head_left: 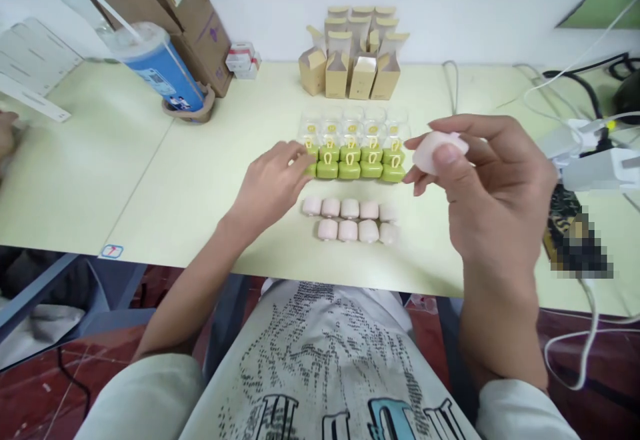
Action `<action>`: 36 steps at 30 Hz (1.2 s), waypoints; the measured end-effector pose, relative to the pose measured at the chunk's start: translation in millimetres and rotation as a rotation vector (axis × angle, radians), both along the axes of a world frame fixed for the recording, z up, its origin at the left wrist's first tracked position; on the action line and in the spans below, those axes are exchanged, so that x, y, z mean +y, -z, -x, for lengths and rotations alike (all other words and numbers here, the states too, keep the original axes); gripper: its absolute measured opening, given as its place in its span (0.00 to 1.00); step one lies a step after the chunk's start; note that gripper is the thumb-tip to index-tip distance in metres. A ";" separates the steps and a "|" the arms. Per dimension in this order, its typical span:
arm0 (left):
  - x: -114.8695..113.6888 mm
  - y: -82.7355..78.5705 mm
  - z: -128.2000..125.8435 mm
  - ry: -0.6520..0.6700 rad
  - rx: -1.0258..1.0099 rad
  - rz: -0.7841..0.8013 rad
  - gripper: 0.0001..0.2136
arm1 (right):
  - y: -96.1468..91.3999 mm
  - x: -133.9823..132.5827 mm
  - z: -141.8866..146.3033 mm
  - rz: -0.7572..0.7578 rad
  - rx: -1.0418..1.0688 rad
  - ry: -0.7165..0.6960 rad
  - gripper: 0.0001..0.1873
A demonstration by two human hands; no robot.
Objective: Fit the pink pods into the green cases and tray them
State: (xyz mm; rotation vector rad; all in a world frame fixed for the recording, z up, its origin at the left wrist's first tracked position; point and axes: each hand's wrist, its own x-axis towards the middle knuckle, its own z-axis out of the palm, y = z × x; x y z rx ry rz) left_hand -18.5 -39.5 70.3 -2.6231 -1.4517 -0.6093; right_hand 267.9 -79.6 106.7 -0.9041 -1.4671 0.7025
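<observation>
My right hand (483,183) is raised above the table, its thumb and fingers pinched on a pale pink case (434,150). My left hand (273,183) rests on the table with its fingertips closed on the leftmost green case (312,160) in a row of green cases (357,163). Behind that row stand clear plastic lids with yellow loops (353,130). Two rows of pink cases (350,219) lie in front, just right of my left hand.
Small tan cardboard boxes (353,53) stand grouped at the back. At the left a blue cup with a straw (157,70) sits beside a brown carton (195,13). Cables and a white power strip (595,153) crowd the right edge. Another person's hand (6,133) shows at far left.
</observation>
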 end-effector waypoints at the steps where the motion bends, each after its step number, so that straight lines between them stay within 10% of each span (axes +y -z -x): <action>1: 3.8 8.9 5.2 -0.026 0.071 0.028 0.09 | -0.3 2.8 -7.6 -0.013 -0.003 0.028 0.09; 11: -4.4 30.4 24.0 -0.024 0.149 0.066 0.12 | 13.7 26.9 -39.1 -0.014 -0.039 -0.020 0.20; 21: 1.0 6.1 64.5 -0.005 -0.003 0.389 0.12 | 13.1 34.5 -31.9 0.057 -0.033 -0.028 0.16; 24: 20.9 -17.3 41.6 -0.133 -0.301 0.282 0.11 | -1.2 60.9 -28.7 0.026 -0.057 -0.049 0.16; 30: 84.9 -73.5 -43.6 0.144 -1.098 0.564 0.13 | -65.2 115.6 -7.1 -0.275 -0.038 -0.012 0.13; 36: 115.5 -71.0 -73.5 0.402 -1.239 0.707 0.15 | -57.7 136.8 4.2 -0.228 -0.108 -0.040 0.24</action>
